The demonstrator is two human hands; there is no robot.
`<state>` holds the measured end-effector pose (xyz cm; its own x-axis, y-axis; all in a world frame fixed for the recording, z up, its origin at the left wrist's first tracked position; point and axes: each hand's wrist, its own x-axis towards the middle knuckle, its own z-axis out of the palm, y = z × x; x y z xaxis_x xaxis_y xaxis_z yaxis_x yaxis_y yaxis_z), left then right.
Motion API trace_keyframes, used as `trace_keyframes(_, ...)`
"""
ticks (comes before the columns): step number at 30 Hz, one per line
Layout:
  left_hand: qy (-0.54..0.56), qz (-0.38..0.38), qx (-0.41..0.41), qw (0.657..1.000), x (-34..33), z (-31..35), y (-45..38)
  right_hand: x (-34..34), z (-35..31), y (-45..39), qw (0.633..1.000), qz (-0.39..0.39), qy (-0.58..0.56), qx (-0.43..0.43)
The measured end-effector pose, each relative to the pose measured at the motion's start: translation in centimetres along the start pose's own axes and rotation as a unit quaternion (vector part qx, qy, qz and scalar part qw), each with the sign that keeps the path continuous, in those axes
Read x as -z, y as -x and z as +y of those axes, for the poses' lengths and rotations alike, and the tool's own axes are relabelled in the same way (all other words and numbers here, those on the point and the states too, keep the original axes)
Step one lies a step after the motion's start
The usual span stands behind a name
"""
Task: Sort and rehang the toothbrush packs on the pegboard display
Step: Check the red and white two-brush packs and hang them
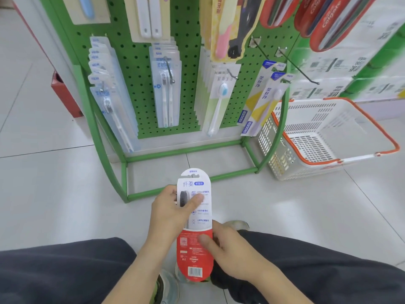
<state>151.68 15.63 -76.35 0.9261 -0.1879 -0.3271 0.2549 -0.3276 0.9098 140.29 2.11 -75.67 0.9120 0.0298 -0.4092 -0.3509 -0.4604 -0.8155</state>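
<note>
I hold a red-and-white toothbrush pack (195, 229) upright above the floor, back side facing me. My left hand (171, 212) grips its upper part with the thumb across the front. My right hand (230, 253) pinches the red lower part. Ahead stands the green pegboard (135, 62) with hanging packs: clear blue-labelled packs (111, 95) at left, twin-brush packs (166, 88) in the middle, a single white brush pack (219, 97), and yellow-white boxed brushes (260, 99) at right. Two bare hooks (293, 64) stick out at the upper right.
A white plastic basket with orange handles (324, 137) sits on the floor right of the green rack frame (190, 150). Red toothbrush packs (324, 20) hang at top right. A red box (63, 93) stands at left. My knees fill the bottom edge.
</note>
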Motion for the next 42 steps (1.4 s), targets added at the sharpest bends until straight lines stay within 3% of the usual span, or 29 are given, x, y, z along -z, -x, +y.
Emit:
trace_keyframes(4, -0.057, -0.030, -0.016, 0.998, -1.1, 1.0, 1.3, -1.6, -0.3, -0.1, 0.992, 0.110, -0.054, 0.017)
trace_keyframes(8, -0.141, -0.101, -0.056, 0.983, -3.5, 2.2, 3.5, -3.1, -1.0, -0.3, 0.986, 0.155, -0.048, 0.040)
trace_keyframes(11, -0.127, -0.168, -0.104, 0.972, -4.0, 2.9, 4.2, -1.8, -0.4, -0.8, 0.981, 0.183, -0.031, 0.054)
trace_keyframes(14, -0.111, -0.106, -0.155, 0.976, -3.8, 3.8, 4.3, 0.0, -0.3, -0.3, 0.978, 0.192, -0.019, 0.082)
trace_keyframes(16, -0.084, -0.068, -0.147, 0.983, -3.8, 4.4, 4.1, 0.9, -0.6, 0.1, 0.977, 0.193, -0.031, 0.091)
trace_keyframes(20, 0.039, -0.058, -0.121, 0.990, -3.6, 7.0, 4.0, 3.0, -1.2, 0.6, 0.952, 0.269, -0.077, 0.123)
trace_keyframes(24, 0.128, -0.021, -0.159, 0.979, -4.3, 10.7, 3.6, 6.9, -2.4, 0.6, 0.936, 0.309, -0.048, 0.160)
trace_keyframes(26, 0.105, -0.046, -0.204, 0.972, -4.8, 12.9, 3.6, 9.0, -3.6, 0.6, 0.926, 0.324, -0.043, 0.189)
trace_keyframes(29, -0.024, -0.096, -0.270, 0.958, -5.6, 16.2, 3.2, 12.6, -5.7, 0.8, 0.891, 0.382, -0.032, 0.243)
trace_keyframes(32, -0.096, -0.096, -0.325, 0.936, -6.1, 20.0, 3.1, 16.3, -7.9, 1.1, 0.861, 0.404, -0.082, 0.297)
trace_keyframes(36, -0.063, -0.071, -0.403, 0.910, -6.2, 25.6, 2.7, 20.7, -11.4, 1.0, 0.822, 0.444, -0.092, 0.344)
trace_keyframes(42, -0.002, 0.029, -0.426, 0.904, -6.0, 32.0, 1.8, 26.6, -16.6, 0.2, 0.801, 0.466, -0.034, 0.374)
